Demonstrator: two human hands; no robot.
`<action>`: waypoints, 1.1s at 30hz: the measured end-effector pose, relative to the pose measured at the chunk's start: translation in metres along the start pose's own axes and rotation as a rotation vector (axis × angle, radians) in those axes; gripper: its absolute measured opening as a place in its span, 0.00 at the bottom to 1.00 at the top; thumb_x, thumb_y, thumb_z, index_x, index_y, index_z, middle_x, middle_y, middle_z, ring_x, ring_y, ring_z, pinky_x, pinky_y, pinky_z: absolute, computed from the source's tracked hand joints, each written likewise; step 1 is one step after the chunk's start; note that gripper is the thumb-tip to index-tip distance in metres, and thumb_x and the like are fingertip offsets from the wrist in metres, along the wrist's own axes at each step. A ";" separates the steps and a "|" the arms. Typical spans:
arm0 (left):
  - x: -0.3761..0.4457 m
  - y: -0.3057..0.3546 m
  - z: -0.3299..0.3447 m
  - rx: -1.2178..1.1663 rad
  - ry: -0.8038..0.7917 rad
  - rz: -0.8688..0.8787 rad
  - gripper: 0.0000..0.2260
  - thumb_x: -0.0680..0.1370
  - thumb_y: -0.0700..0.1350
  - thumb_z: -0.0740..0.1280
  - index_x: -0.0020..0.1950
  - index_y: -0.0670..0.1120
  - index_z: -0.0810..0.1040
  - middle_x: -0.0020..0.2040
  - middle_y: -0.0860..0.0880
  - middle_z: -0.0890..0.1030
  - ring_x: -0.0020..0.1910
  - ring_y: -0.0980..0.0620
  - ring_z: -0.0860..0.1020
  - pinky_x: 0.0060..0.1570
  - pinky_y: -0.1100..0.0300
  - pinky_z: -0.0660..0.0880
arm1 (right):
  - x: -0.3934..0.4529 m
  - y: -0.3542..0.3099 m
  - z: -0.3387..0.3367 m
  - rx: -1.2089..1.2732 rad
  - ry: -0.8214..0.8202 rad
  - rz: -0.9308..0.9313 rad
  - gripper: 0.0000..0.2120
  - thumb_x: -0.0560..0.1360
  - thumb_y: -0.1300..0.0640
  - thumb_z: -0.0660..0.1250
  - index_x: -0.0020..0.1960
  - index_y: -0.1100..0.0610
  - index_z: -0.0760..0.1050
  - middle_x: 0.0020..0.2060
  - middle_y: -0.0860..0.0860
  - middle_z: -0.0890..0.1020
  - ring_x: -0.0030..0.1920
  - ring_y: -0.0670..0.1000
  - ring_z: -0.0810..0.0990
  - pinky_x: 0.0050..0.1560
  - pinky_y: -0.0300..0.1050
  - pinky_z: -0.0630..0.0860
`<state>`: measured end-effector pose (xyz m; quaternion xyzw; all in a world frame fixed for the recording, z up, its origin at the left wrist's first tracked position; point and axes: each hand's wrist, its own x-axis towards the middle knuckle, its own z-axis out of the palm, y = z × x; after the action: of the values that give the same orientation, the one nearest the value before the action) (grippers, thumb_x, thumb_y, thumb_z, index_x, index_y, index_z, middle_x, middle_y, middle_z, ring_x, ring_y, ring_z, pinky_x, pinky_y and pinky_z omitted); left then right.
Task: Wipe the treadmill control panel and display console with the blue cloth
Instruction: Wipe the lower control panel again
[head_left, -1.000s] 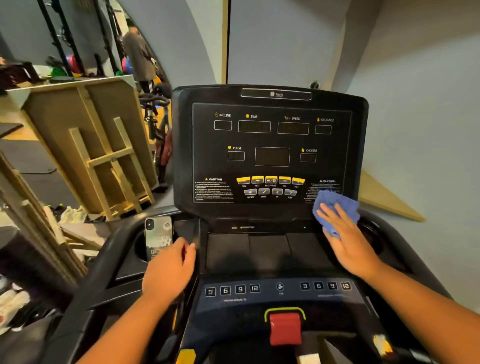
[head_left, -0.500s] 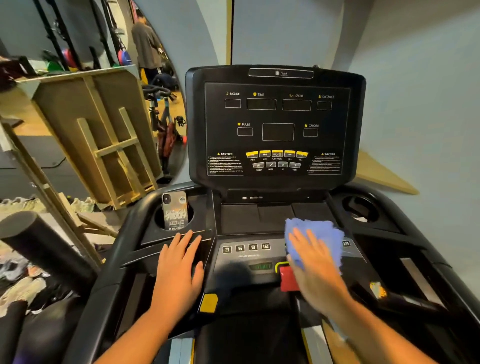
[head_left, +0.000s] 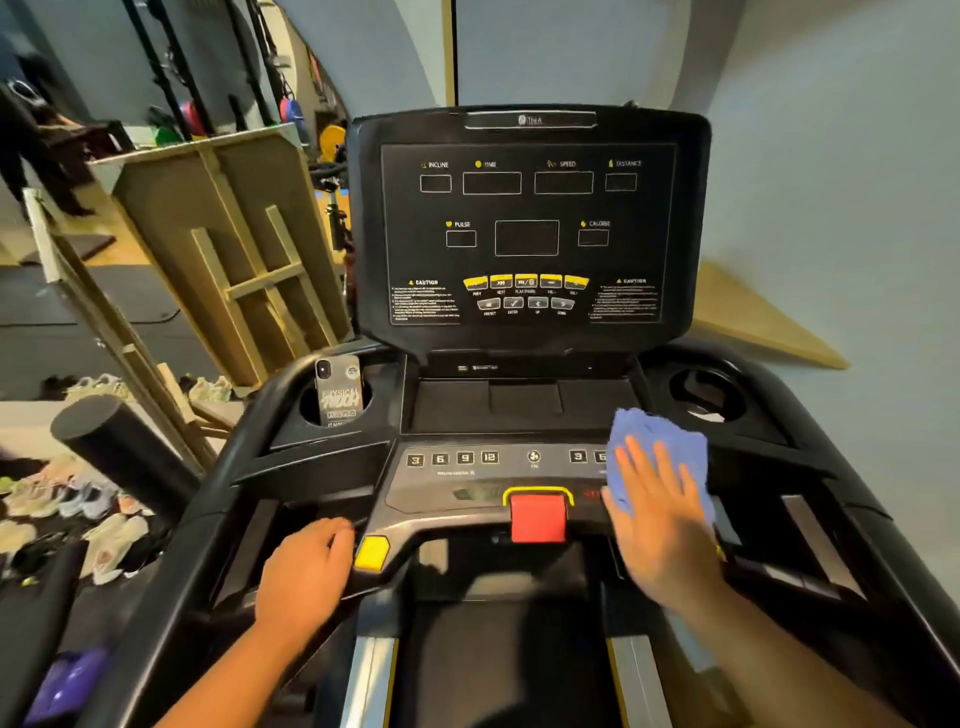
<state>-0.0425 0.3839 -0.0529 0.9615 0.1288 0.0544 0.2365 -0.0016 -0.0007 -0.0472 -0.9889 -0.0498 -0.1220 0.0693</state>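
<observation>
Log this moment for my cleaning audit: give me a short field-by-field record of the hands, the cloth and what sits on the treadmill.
right hand: flat on the blue cloth, fingers spread
cloth position: on the right end of the lower control panel, covering its right-hand number buttons
left hand: resting on the left handlebar, beside the yellow button
red stop button: uncovered, left of the cloth
display console: dark, untouched now
left cup holder: holds a phone
right cup holder: contents unclear

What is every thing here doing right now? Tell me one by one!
blue cloth: pressed flat on the control panel
right hand: spread on cloth
left hand: resting on the left handrail
display console: dark, upright
phone: standing in left cupholder
right cupholder: contents unclear
</observation>
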 end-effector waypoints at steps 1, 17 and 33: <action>0.000 0.001 0.000 0.006 -0.004 -0.024 0.16 0.82 0.46 0.59 0.35 0.47 0.76 0.34 0.50 0.80 0.33 0.53 0.75 0.34 0.56 0.70 | 0.001 -0.026 0.004 0.006 0.031 -0.004 0.29 0.80 0.44 0.50 0.75 0.58 0.69 0.74 0.56 0.71 0.75 0.60 0.67 0.71 0.60 0.62; -0.009 0.017 -0.015 0.012 -0.087 -0.145 0.19 0.80 0.48 0.56 0.32 0.44 0.74 0.31 0.48 0.78 0.32 0.47 0.75 0.38 0.54 0.70 | 0.000 -0.083 0.014 0.054 -0.016 -0.004 0.31 0.76 0.45 0.54 0.76 0.57 0.66 0.76 0.54 0.67 0.77 0.60 0.62 0.77 0.58 0.50; 0.008 -0.008 -0.023 0.081 -0.343 0.113 0.17 0.81 0.51 0.51 0.40 0.48 0.74 0.49 0.43 0.83 0.48 0.40 0.79 0.46 0.50 0.76 | 0.001 -0.208 0.026 0.045 -0.113 -0.422 0.31 0.75 0.45 0.55 0.77 0.51 0.65 0.76 0.48 0.68 0.77 0.57 0.62 0.74 0.55 0.51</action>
<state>-0.0407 0.4029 -0.0362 0.9711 0.0346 -0.1025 0.2129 -0.0188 0.2082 -0.0463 -0.9599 -0.2624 -0.0768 0.0613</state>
